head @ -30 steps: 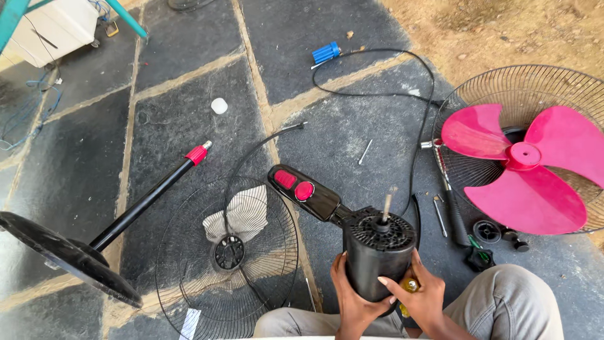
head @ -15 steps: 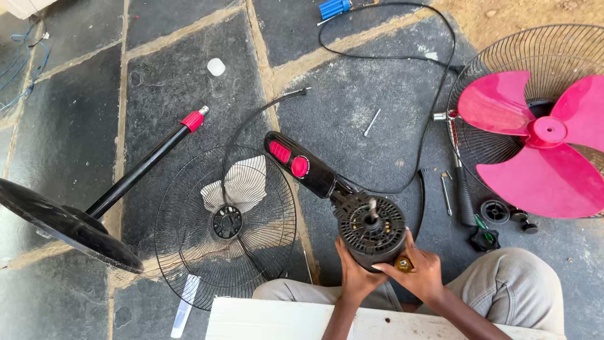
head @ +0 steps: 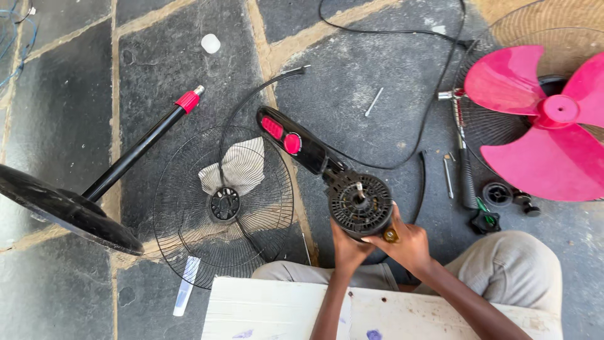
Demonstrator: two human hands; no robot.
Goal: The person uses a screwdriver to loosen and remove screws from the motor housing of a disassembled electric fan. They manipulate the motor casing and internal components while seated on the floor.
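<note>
Both hands hold a black fan motor housing [head: 361, 203], its round vented face and short shaft turned up towards me. My left hand [head: 345, 249] grips it from below on the left. My right hand [head: 408, 242] wraps its right side, with a small amber piece [head: 391, 235] at the fingers. The motor joins a black control neck with red buttons [head: 290, 142] that lies on the stone floor. A black cable [head: 402, 94] runs off from it.
A wire fan guard [head: 221, 208] with a cloth [head: 236, 169] lies to the left, beside a black pole and round base [head: 69, 211]. A pink fan blade [head: 544, 123] rests on another guard at right. Screws, tools and a white board [head: 283, 311] lie near.
The view has dropped and closed in on the motor. The motor has tilted so its vented face and shaft point up at me. Both hands stay on it.
</note>
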